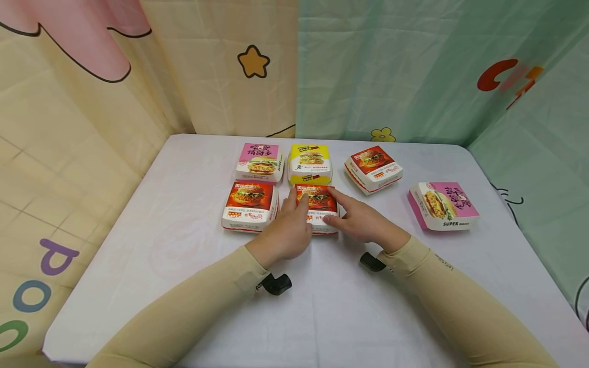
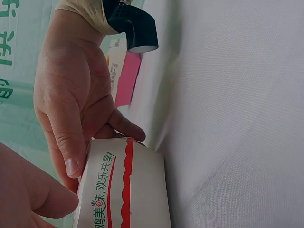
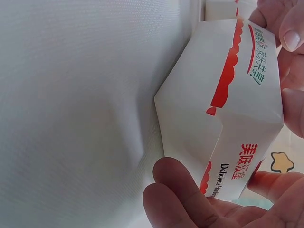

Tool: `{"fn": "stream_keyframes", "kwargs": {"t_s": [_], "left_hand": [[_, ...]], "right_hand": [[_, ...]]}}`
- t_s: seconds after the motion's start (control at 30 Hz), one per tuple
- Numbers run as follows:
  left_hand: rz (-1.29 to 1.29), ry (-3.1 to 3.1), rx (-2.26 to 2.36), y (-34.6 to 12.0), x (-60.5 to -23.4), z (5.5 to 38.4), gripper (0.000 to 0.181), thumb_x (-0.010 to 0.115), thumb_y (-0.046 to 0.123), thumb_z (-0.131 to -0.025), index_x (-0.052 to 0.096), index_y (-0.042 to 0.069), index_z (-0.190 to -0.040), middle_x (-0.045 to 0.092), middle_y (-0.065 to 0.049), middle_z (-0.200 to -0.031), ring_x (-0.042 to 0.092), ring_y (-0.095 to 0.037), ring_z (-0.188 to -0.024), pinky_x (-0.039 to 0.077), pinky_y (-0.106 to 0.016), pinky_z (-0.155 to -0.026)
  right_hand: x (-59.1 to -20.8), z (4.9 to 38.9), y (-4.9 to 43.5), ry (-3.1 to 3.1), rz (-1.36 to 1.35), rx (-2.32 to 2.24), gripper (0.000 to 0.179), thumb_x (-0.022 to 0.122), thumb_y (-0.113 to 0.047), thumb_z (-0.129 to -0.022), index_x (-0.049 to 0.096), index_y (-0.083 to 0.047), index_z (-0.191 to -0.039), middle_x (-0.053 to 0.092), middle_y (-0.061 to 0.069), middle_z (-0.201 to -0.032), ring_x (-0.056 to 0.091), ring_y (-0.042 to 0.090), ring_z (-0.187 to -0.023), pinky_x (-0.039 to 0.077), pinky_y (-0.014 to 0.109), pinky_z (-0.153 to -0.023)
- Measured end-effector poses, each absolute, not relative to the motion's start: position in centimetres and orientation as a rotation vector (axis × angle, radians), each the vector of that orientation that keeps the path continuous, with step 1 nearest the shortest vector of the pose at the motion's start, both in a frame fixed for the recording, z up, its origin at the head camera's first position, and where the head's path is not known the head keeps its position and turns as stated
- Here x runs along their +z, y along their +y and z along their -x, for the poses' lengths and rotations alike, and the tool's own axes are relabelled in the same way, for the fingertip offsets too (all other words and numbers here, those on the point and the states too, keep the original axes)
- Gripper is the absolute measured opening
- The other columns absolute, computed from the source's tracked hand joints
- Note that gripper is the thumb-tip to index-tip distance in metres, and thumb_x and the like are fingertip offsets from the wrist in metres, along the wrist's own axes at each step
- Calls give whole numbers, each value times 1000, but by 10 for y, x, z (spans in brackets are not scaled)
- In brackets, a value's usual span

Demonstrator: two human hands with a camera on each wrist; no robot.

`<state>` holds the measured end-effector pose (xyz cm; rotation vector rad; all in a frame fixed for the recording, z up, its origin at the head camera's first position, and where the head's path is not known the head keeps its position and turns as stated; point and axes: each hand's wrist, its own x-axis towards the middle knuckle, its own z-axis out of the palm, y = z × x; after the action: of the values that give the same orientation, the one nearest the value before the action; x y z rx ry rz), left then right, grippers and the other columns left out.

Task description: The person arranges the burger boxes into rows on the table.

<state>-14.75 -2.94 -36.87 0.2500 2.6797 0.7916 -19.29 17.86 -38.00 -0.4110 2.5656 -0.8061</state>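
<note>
A red-topped burger box (image 1: pixel 322 202) with a white lower half sits on the table between both hands, at the front of a group of boxes. From its left side my left hand (image 1: pixel 286 234) holds it, thumb over the top and fingers along the side. My right hand (image 1: pixel 361 220) holds the opposite side, its thumb near the front top edge and its index finger reaching to the far right corner. In the right wrist view, the fingers (image 3: pixel 168 190) of that hand lie low against the white box wall (image 3: pixel 190 90). The left hand's fingertips show at the upper right there.
Another red burger box (image 1: pixel 248 202) stands just left, with a pink burger box (image 1: pixel 258 164) and a yellow burger box (image 1: pixel 310 166) behind. To the right are a turned red burger box (image 1: pixel 374 167) and a pink burger box (image 1: pixel 445 204). Curtains border the white table (image 1: pixel 184 286).
</note>
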Motion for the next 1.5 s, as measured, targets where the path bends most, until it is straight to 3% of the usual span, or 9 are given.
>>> {"fn": "stream_keyframes", "kwargs": {"t_s": [1.5], "left_hand": [[-292,2696,796,-27,-369,145,72,51,26,-107,18,12,-170,-11,-14,-178,3,-40,-165,18,-57,-131]], "right_hand": [[-382,193,180,2563,405,-802,90,66,-49,-102,14,-26,-171,38,12,-169,64,28,-110,55,49,-103]]}}
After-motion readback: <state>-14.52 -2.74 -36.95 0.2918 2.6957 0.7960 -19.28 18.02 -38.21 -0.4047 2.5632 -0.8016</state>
